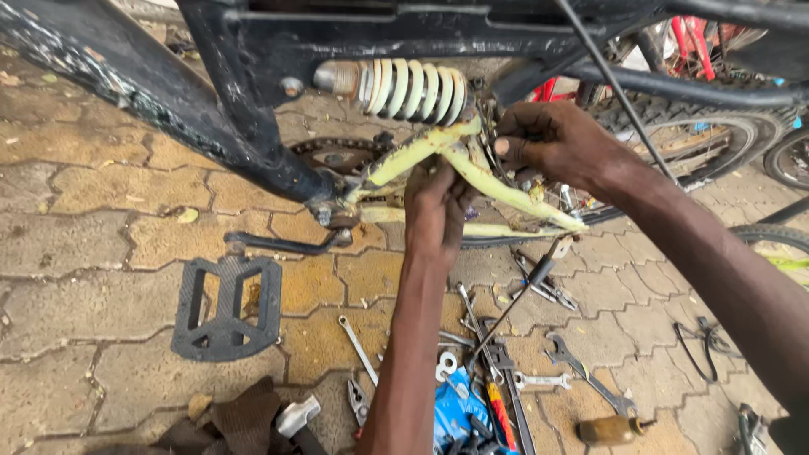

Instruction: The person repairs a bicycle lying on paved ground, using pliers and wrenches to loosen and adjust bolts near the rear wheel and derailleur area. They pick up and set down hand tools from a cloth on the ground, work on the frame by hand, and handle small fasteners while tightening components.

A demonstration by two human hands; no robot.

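The pale yellow swing arm of the bicycle sits in the middle of the view, under the dark frame and just below the cream coil spring. The left hand is clenched around the lower tube of the swing arm from the near side. The right hand grips the upper end of it, close to where the spring meets it, fingers curled in behind the tube; what the fingertips pinch there is hidden.

To work well here, the left hand should hold the swing arm steady while the right does the fine work at the joint, since the part can pivot on the frame. Keeping fingers clear of the chainring to the left and the rear tyre to the right seems wise.

On the paved floor lie a black pedal on its crank, and nearer, to the right, a spread of spanners and pliers within easy reach.
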